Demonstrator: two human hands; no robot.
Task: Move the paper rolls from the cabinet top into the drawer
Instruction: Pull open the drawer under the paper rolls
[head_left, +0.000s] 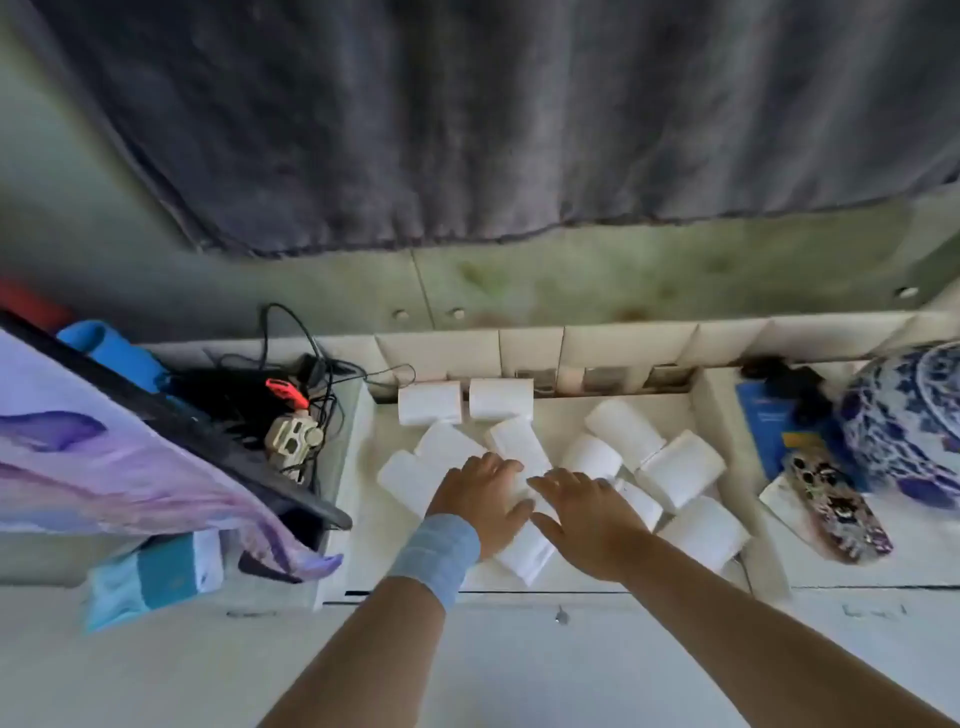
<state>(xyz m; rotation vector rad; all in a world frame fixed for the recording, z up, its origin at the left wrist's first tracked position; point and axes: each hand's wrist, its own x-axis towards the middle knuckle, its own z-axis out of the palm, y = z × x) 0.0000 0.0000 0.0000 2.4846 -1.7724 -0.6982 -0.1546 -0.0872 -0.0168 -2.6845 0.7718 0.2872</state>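
Observation:
Several white paper rolls lie jumbled inside the open white drawer (357, 467). Two rolls (430, 402) (501, 399) stand side by side at the back. More rolls (680, 470) are piled on the right. My left hand (478, 499), with a blue wristband, curls over a roll (519, 447) in the middle of the drawer. My right hand (587, 514) rests beside it with fingers spread, lying on top of the rolls. One roll (524, 558) shows below and between both hands.
A dark curtain (467, 130) hangs behind. Tangled cables and a power strip (291, 436) sit left of the drawer, beside purple floral cloth (104, 467). On the right are a blue-and-white porcelain jar (904, 415), a blue booklet (779, 426) and a phone in a patterned case (841, 509).

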